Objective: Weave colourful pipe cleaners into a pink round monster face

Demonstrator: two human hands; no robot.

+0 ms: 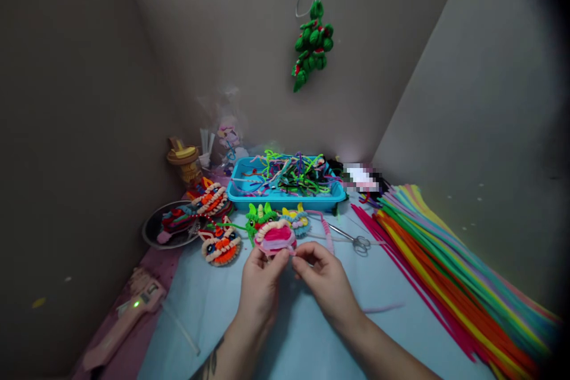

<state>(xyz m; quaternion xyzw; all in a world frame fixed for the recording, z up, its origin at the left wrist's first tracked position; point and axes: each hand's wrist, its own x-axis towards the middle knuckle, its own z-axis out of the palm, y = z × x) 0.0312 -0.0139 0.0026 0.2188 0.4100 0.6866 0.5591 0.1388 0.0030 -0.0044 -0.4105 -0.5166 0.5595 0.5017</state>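
A pink and cream piece made of bent pipe cleaners (276, 237) is held up over the table's near middle. My left hand (262, 279) grips it from the left and below, thumb along its lower edge. At its lower right corner, my right hand (323, 273) pinches a pink end between thumb and forefinger. Just behind lie a green dragon-like pipe cleaner head (260, 218) and a yellow and blue one (298, 221), both partly covered. To the left rests an orange and cream lion-like head (221, 243).
Long coloured pipe cleaners (445, 267) spread along the right side. Scissors (356, 242) lie behind my right hand. A blue tray (285, 200) of tangled offcuts stands at the back. At left are a metal bowl (154, 231) and a pink glue gun (129, 320). Green pieces (314, 41) hang above.
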